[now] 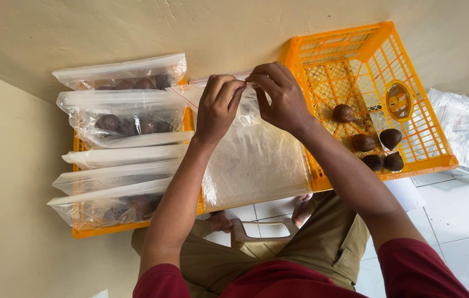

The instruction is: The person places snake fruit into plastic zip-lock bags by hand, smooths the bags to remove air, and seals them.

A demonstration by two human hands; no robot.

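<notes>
My left hand (pixel 218 107) and my right hand (pixel 279 96) pinch the top seal edge of a clear plastic zip bag (pixel 256 160), fingertips close together at its opening. The bag hangs flat in front of me and looks hazy; I cannot tell what is inside. Behind it, to the right, an orange plastic crate (pixel 378 44) holds several brown scaly fruits (pixel 375 144) near its right corner.
On the left, another orange crate (pixel 82 232) carries a stack of sealed clear bags (pixel 121 118) with dark fruits inside. A crumpled plastic sheet (pixel 466 127) lies at far right. White floor tiles (pixel 460 221), my knees and a small stool (pixel 262 232) are below.
</notes>
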